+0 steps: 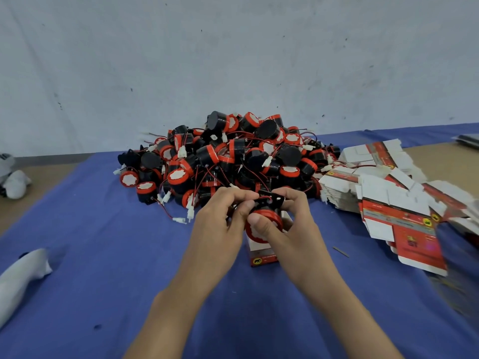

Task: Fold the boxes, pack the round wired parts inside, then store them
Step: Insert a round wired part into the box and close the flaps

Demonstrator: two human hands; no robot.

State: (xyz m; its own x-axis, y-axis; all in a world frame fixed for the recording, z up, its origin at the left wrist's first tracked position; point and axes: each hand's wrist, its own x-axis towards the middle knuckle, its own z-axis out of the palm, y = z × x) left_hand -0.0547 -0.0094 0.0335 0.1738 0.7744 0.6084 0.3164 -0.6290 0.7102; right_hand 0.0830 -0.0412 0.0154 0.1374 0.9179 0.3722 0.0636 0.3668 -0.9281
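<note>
Head view of a packing station. Both hands meet at the centre, above a blue cloth [103,268], and grip one round part [273,216] between them. The part has a black body and a red rim and is tilted, with its white face turned toward the camera.

The left hand [220,221] has curled fingers that pinch the upper black body where the red-and-black wire [264,196] leaves it. The right hand [290,226] presses its thumb on the red rim, and its fingers wrap behind the black bracket [276,198].

A folded box [263,256] stands directly beneath the part, red and white, with a yellow mark on its near edge. Whether the part has entered the box cannot be told.

Behind the hands lies a pile of parts [228,156] of the same kind, with their wires and white plugs tangled together. To the right are flat boxes [388,195], fanned out in loose stacks, some overhanging the cloth's edge.

A white bundle [23,273] rests on the cloth at the left, and a second white object [14,181] lies farther back on the bare tabletop [33,177]. A pale wall [233,60] closes the background.
</note>
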